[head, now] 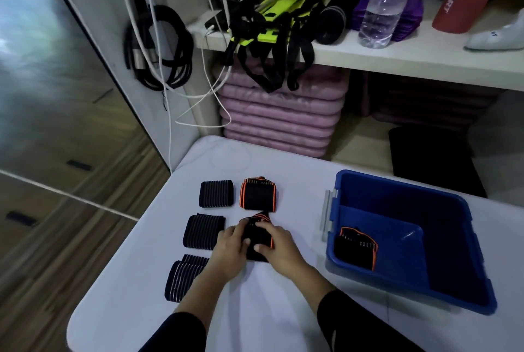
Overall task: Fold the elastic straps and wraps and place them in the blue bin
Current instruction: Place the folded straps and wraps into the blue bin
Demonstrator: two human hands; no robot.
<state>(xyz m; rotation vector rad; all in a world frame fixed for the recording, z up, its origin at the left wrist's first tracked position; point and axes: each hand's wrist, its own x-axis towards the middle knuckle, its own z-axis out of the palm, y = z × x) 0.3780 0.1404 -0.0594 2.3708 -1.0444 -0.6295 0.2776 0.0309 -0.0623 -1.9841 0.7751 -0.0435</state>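
Orange-edged black wrap [259,234] in the grip of left hand [229,249] and right hand [279,246], one on either side.

Head camera looks down, close over the table [158,289].

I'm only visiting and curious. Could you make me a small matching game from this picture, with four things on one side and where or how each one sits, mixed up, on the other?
Things:
1. water bottle
2. striped wraps
3. blue bin
4. left hand and right hand

Places:
a. holds one folded wrap, at the table's right
b. grip an orange-edged wrap
c. stands on the shelf
d. lie in a column left of the hands

Pairs: 1-c, 2-d, 3-a, 4-b
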